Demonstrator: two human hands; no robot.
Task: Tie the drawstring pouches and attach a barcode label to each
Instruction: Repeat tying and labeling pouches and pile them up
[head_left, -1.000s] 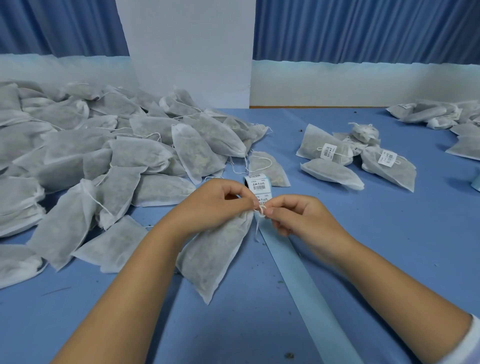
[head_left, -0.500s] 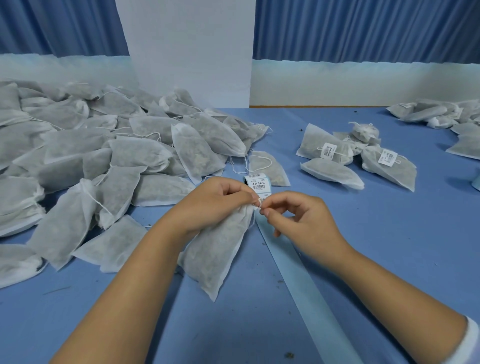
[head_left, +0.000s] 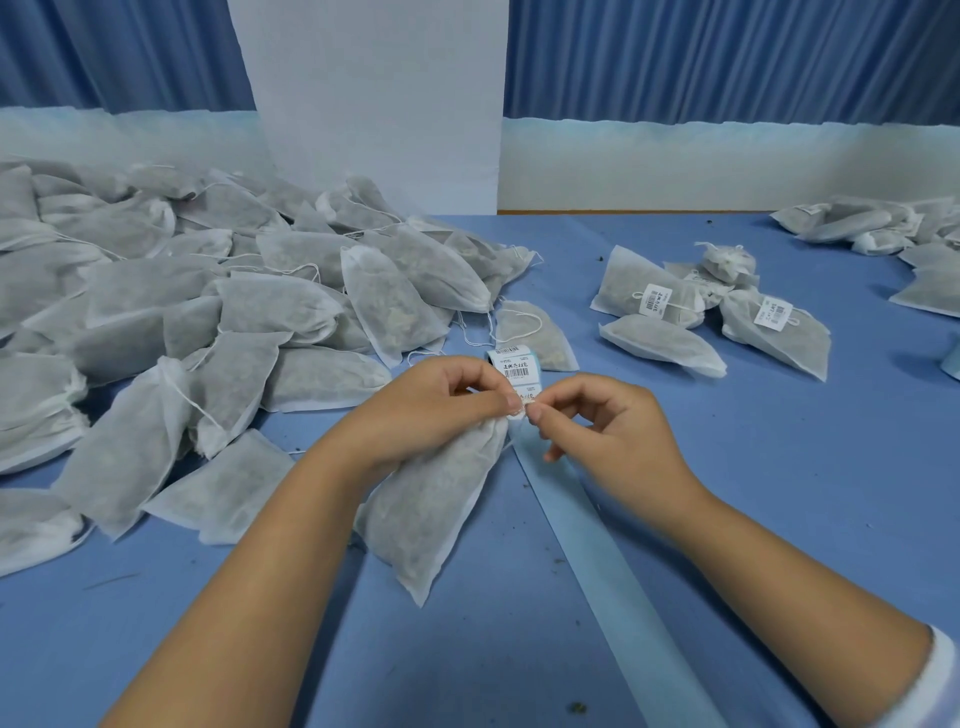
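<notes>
A filled white drawstring pouch (head_left: 431, 509) lies in front of me, its neck raised off the blue table (head_left: 779, 467). My left hand (head_left: 436, 405) pinches the gathered neck of this pouch. My right hand (head_left: 597, 421) pinches the drawstring right at the neck, fingertips of both hands almost touching. Just behind my fingers stands a roll of barcode labels (head_left: 511, 366), and its light-blue backing strip (head_left: 618, 582) runs toward me across the table.
A big heap of unlabelled pouches (head_left: 171, 306) covers the left half of the table. A small group of labelled pouches (head_left: 701, 312) lies at the right, with more pouches (head_left: 878, 228) at the far right edge. A white panel and blue curtain stand behind.
My right hand has opened its lower fingers and shifted slightly while still pinching the string at the neck. The pouch has slid a little toward me; my left hand keeps its grip.
</notes>
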